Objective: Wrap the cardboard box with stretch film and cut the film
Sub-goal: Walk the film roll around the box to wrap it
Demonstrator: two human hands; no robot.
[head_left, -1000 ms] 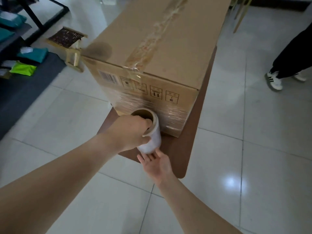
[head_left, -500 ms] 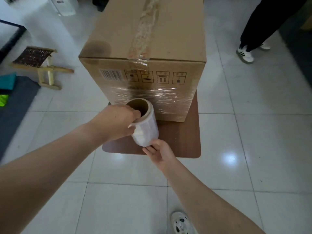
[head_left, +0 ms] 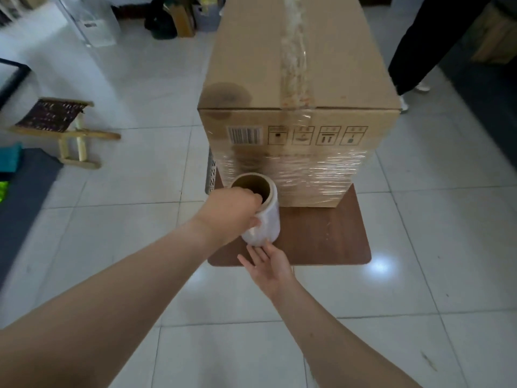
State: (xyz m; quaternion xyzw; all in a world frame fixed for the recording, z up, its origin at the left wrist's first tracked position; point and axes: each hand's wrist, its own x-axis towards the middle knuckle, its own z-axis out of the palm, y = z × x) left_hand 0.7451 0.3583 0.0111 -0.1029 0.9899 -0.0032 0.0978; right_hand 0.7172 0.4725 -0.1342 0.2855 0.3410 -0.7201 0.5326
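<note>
Left hand (head_left: 232,211) on film roll (head_left: 261,214) below barcode label (head_left: 245,135)

Bystander (head_left: 419,43) above legs cut off

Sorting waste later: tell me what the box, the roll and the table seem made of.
Box: matte brown cardboard, glossy clear tape on its seam.
Roll: translucent whitish plastic film, shiny, on a brown core that looks like cardboard.
Table: dark wood-grain top, smooth; solid wood or laminate, can't tell.
</note>
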